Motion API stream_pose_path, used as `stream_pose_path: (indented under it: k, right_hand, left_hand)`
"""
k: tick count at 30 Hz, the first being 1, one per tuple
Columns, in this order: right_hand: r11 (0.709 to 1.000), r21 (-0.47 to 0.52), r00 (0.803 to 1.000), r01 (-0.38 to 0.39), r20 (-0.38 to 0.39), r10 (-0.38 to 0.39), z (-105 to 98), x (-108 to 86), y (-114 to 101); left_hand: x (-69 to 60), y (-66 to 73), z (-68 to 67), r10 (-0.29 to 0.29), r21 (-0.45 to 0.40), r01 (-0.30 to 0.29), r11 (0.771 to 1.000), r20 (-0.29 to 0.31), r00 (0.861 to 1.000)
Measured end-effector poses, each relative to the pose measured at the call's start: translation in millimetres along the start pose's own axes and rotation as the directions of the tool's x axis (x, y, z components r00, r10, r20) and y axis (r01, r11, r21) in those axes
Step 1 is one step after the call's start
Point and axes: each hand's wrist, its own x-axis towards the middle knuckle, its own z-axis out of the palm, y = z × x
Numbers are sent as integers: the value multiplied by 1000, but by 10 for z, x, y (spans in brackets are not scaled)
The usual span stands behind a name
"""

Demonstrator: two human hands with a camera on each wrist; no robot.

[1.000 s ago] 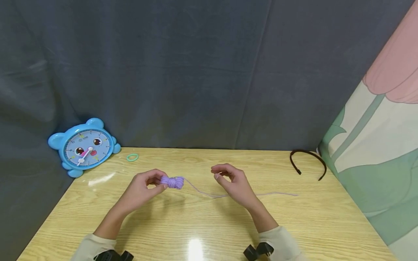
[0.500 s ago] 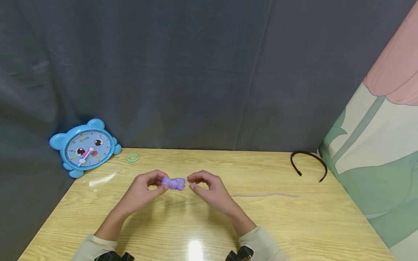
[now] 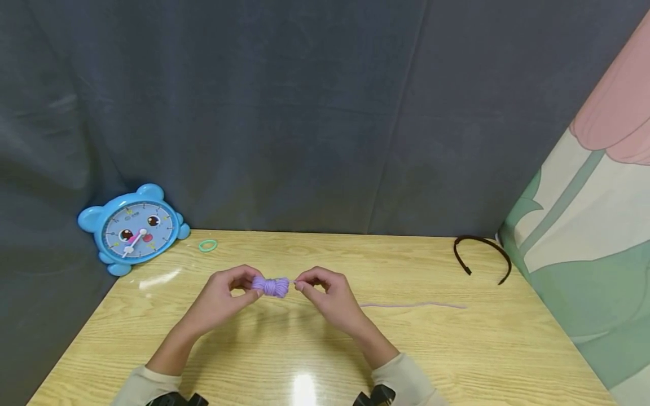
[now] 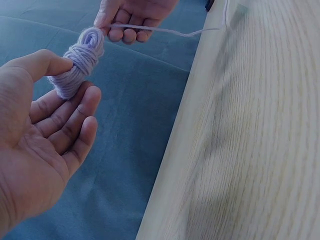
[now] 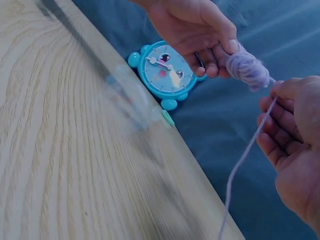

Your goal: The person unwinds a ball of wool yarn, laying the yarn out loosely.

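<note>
A small wound bundle of purple yarn (image 3: 274, 287) is held above the table, pinched at its left end between the thumb and fingers of my left hand (image 3: 228, 290). Wraps around its middle show in the left wrist view, where the yarn bundle (image 4: 82, 60) tilts upward. Close to the bundle's other end, my right hand (image 3: 327, 296) pinches the loose yarn strand (image 5: 245, 152) between thumb and forefinger. From those fingertips the strand hangs down to the table, and its tail (image 3: 416, 305) lies to the right, partly hidden behind the right hand.
A blue cartoon clock (image 3: 134, 230) leans at the back left, with a green ring-shaped band (image 3: 207, 246) beside it. At the back right lies a dark headband (image 3: 482, 239). A dark curtain (image 3: 304, 124) hangs behind the wooden table (image 3: 284, 361).
My right hand has moved left to the bundle and now pinches the strand near it. The left hand keeps its hold on the yarn, nearly still.
</note>
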Motion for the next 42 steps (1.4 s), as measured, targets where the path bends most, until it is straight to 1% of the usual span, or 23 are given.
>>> stream_pose_path:
  k: [4,9,15,18,23,25,28,31,36,38,42]
  right_hand:
    - [1000,4,1000,26,-17,-26,-114,-44,-12]
    - [999,4,999,40,-22,-40,-284,-121,-17]
    - [998,-24,997,57,-46,-58,-474,-213,-5]
    - [997,-36,996,67,-55,-69,-560,-255,-7]
    - [991,-53,989,120,-83,-124,-741,-331,2]
    - [989,-55,985,140,-98,-145,-813,-354,-2]
    - [987,-60,980,149,-127,-156,-905,-378,-27]
    - [988,-75,976,134,-161,-145,-995,-404,-45]
    - [994,-91,973,65,-217,-84,-1157,-474,-61]
    - [994,-98,970,40,-237,-62,-1221,-504,-63]
    - [995,-96,964,18,-264,-43,-1328,-538,-64]
  left_hand:
    - [-8,13,-2,2,1,-2,1000,9,1000]
    - [-15,35,-3,1,7,-1,1000,16,1000]
    - [-18,72,-32,-6,30,6,1000,9,1000]
    - [-14,74,-42,-7,27,7,1000,9,1000]
    - [3,80,-25,10,5,-10,1000,20,1000]
    - [13,95,-25,17,10,-17,1000,23,1000]
    - [31,122,-29,24,24,-25,999,26,999]
    - [47,139,-13,20,12,-21,1000,41,999]
    - [50,131,28,11,-5,-11,1000,72,997]
    - [47,126,35,14,3,-14,1000,68,998]
    - [45,121,26,24,18,-25,1000,50,998]
